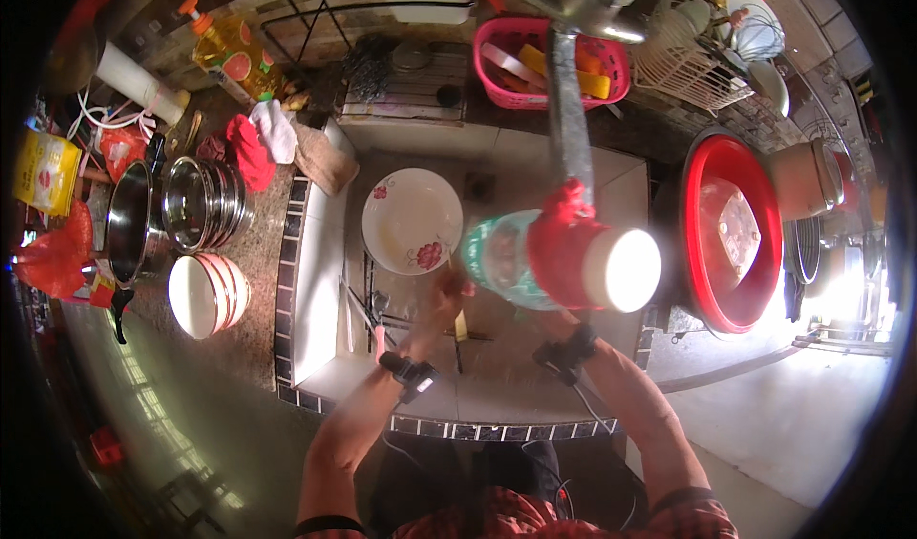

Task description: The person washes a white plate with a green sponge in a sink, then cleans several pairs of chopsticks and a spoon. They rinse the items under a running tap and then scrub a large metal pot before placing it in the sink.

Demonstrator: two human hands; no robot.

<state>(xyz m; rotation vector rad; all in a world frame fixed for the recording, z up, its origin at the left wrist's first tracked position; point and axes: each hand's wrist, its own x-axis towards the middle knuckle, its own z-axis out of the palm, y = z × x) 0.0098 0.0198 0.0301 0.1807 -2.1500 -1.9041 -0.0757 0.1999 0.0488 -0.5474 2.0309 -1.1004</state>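
A white plate (408,216) with red flower prints lies in the tiled sink (494,396). By its lower right edge is my left hand (445,302), blurred by motion; whether it grips anything is unclear. A small yellowish strip (460,326) shows just below that hand. My right hand (562,322) is mostly hidden under a cut plastic bottle (501,259), which is tied with red cloth (566,252) to the metal faucet (569,123). Left of my left hand, a pink-handled spoon (380,338) and dark thin sticks rest in the sink.
Stacked steel bowls (190,206), white bowls (204,295) and a pan (129,223) stand on the left counter. Rags (322,155) hang over the sink's corner. Behind are a dish soap bottle (236,59) and a pink basket (494,94). A red basin (766,252) stands right.
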